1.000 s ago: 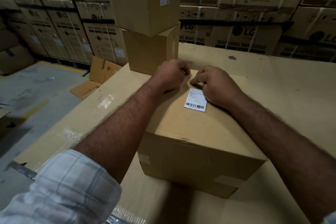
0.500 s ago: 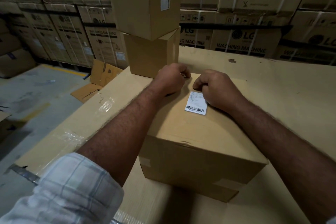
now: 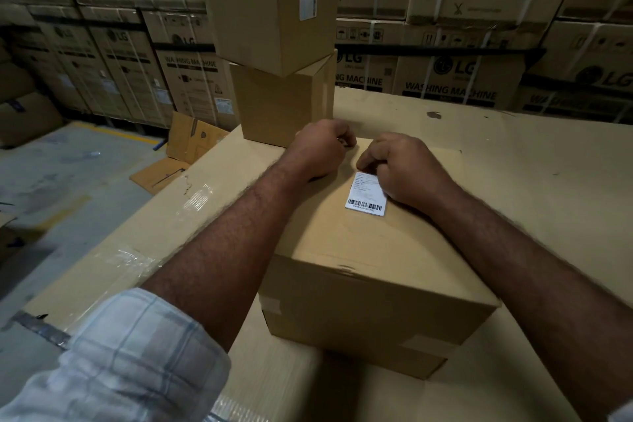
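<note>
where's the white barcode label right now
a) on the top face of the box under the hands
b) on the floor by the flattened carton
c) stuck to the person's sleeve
a: the barcode label lies flat on the top face of the box, with the right hand resting at its far right edge.

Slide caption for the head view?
Left hand and right hand, both curled, rest on a carton at its barcode label.
</note>
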The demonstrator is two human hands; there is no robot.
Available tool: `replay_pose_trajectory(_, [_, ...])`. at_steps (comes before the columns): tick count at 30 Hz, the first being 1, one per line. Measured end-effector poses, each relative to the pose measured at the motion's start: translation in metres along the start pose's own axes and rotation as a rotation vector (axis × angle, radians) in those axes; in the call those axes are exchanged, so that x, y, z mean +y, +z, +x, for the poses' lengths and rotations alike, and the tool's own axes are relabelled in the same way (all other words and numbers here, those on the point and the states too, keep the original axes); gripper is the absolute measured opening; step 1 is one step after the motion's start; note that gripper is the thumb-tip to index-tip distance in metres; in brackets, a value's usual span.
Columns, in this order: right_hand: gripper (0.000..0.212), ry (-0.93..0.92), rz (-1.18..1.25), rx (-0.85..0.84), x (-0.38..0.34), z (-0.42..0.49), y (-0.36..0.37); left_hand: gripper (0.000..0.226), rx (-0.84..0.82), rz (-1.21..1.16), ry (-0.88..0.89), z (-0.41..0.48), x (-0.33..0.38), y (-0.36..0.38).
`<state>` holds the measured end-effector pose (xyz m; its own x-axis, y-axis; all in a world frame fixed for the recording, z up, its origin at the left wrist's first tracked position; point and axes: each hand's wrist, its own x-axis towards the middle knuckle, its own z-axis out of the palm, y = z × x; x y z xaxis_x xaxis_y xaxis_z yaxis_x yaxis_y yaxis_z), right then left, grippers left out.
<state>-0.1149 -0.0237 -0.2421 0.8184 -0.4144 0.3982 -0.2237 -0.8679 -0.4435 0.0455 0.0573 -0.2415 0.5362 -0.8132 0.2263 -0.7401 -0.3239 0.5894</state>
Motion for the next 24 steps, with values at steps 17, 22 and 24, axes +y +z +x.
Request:
replay_pose_trajectory(17, [0.003,0.126,0.015,-0.147,-0.001,0.015,-0.005,0.020,-0.042,-0.117,-0.054,-0.015,0.016,-0.017])
replay_pose_trajectory(22, [0.019,0.100,-0.189,-0.145,-0.003,0.020,0.004,0.031,0.017,-0.246,-0.095,-0.026,0.021,-0.012])
replay_pose_trajectory(24, [0.022,0.116,-0.183,-0.159,-0.004,0.018,0.003,0.020,0.017,-0.236,-0.076,-0.031,0.019,-0.008])
